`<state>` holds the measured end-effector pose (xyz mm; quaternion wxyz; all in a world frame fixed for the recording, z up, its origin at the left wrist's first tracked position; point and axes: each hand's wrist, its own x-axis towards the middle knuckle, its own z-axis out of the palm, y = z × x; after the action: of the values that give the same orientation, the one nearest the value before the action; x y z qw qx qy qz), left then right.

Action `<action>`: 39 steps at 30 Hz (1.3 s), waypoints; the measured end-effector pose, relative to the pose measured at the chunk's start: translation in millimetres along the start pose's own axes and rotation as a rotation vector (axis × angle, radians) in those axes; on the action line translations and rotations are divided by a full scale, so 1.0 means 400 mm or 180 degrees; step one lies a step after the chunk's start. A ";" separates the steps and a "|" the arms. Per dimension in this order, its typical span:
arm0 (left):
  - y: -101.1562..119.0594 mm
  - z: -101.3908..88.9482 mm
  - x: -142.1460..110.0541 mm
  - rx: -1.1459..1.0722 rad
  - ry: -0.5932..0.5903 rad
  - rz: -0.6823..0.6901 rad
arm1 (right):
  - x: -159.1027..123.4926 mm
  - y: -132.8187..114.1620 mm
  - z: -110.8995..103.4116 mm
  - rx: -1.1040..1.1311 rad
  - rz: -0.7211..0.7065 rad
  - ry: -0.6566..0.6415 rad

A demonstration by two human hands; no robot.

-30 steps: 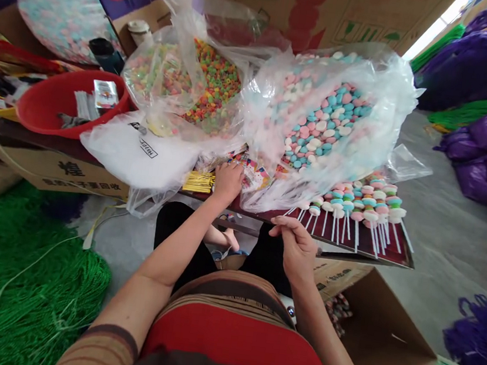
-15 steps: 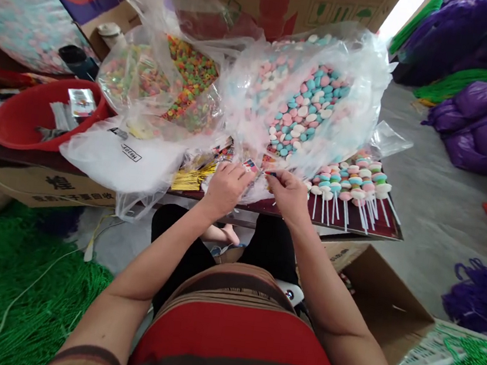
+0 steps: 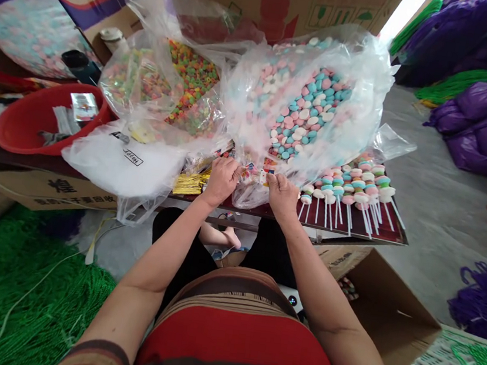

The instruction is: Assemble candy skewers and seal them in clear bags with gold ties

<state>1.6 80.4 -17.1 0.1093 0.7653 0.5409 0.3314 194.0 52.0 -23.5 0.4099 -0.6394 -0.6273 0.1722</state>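
My left hand [image 3: 223,181] and my right hand [image 3: 283,198] face each other at the front edge of the table, fingers closed in a pinch. Between them stretches a small printed plastic bag [image 3: 254,175], each hand gripping one side; what is inside it is too small to make out. Crumpled clear plastic lies below it. Left of my left hand is a bundle of yellow twist ties [image 3: 189,184]. Several candy skewers [image 3: 353,187], pink, blue and white pieces on white sticks, lie to the right of my right hand, sticks toward me.
Behind my hands stand an open bag of pastel candies [image 3: 310,105] and a bag of small colourful rings [image 3: 190,75]. A red basin [image 3: 19,125] and a white plastic bag [image 3: 122,161] are on the left. An open carton [image 3: 392,307] stands below the table at right.
My hands have turned and moved slightly apart, and the small printed bag is now pulled across between them. The camera view has shifted a little.
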 end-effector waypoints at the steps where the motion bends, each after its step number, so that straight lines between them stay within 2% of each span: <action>1: 0.010 -0.010 -0.002 -0.0289 -0.0010 -0.0112 | -0.002 -0.009 -0.006 0.0132 -0.0056 0.0031; 3: 0.034 -0.033 -0.014 -0.1036 -0.0116 -0.0377 | -0.011 -0.028 -0.025 0.0510 -0.0089 0.0029; 6: 0.073 -0.064 -0.038 -0.1895 -0.0374 -0.0734 | -0.028 -0.056 -0.058 0.1209 0.0145 -0.0075; 10: 0.110 -0.096 -0.056 -0.1855 -0.0522 -0.0809 | -0.043 -0.078 -0.085 0.2381 0.0629 -0.0540; 13: 0.131 -0.107 -0.061 -0.1629 -0.0631 -0.0641 | -0.055 -0.084 -0.084 0.2827 0.0835 -0.0693; 18: 0.162 -0.096 -0.086 -0.1976 -0.0773 -0.0762 | -0.098 -0.080 -0.080 0.2500 0.0833 -0.0343; 21: 0.172 -0.088 -0.101 -0.2337 -0.0991 -0.0961 | -0.123 -0.068 -0.098 0.2249 0.1019 -0.0497; 24: 0.177 -0.082 -0.107 -0.2306 -0.1099 -0.1163 | -0.136 -0.054 -0.130 0.2284 0.1054 -0.0691; 28: 0.187 -0.057 -0.121 -0.2094 -0.1111 -0.1132 | -0.150 -0.043 -0.160 0.2506 0.1033 -0.0571; 34: 0.212 -0.025 -0.138 -0.2335 -0.1313 -0.1259 | -0.167 -0.025 -0.179 0.1449 0.0634 -0.0146; 39: 0.237 -0.031 -0.117 -0.2195 -0.1441 -0.1232 | -0.150 -0.012 -0.193 0.1141 0.0388 0.0037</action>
<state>56.3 -1.2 23.8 0.5332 0.6222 0.4945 0.2900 238.3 -29.0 9.0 0.5097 -0.5940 -0.5442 0.3021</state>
